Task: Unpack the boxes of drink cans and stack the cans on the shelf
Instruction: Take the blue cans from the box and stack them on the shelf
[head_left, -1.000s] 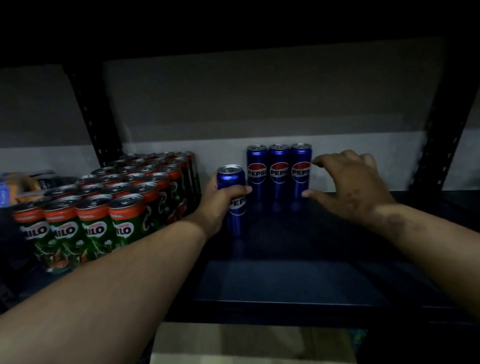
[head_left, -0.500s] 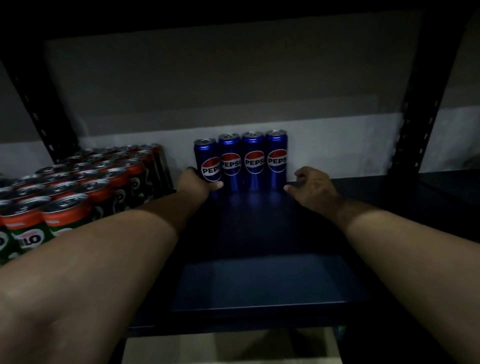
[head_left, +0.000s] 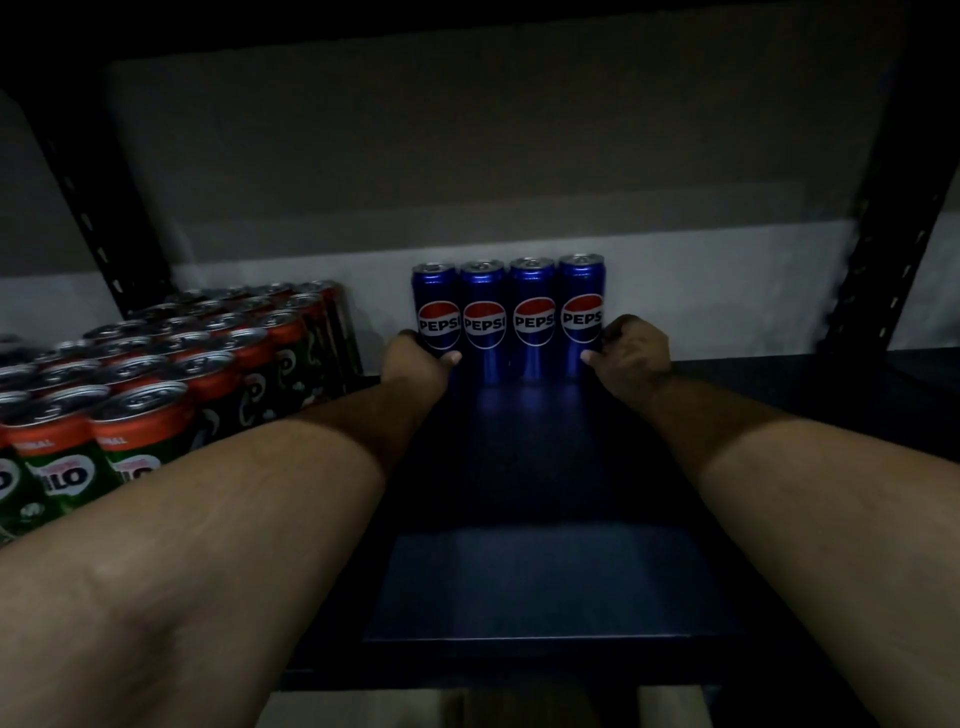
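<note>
While you are bracing Pepsi can row (head_left: 509, 317) on shelf (head_left: 545, 582), left hand (head_left: 415, 364) and right hand (head_left: 636, 353) are curling round end cans; slim, slick, top-heavy, so keep gripping low on sidewalls.

A dark shelf board (head_left: 545, 582) spans the frame, its near edge running across the bottom and its far edge meeting a pale wall. Black perforated uprights rise at the far left (head_left: 88, 208) and far right (head_left: 883, 218). Standing directly on the board at the far middle is a row of four blue Pepsi cans (head_left: 509, 317), upright, side by side and touching, logos facing the near edge; their blue reflection falls on the board just in front. On the left part stands a dense block of green-and-orange Milo cans (head_left: 171, 374), upright in several rows running from near to far, apart from the Pepsi row.
</note>
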